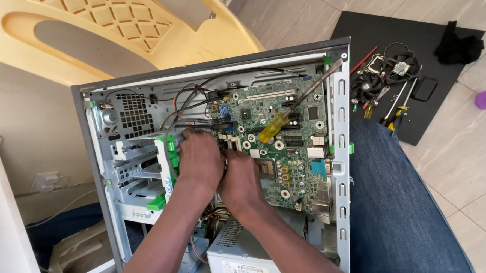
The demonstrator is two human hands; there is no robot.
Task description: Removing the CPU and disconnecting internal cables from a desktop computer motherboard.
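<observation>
An open grey desktop computer case (342,165) rests on my lap, its green motherboard (301,150) exposed. Both hands reach inside it, pressed close together. My left hand (200,157) is curled over the connectors at the motherboard's left edge, beside the drive cage (138,174) with green clips. My right hand (240,177) lies against it, fingers bent onto the board near the same connectors. What the fingers grip is hidden. A yellow-handled screwdriver (278,124) lies loose across the motherboard, its shaft pointing to the case's top right corner.
A grey power supply (240,257) sits at the case's near end. On the tiled floor to the right, a black mat (413,31) holds cooling fans (385,73), several screwdrivers (397,105) and a black cloth (457,45). A yellow plastic chair (113,33) stands behind the case.
</observation>
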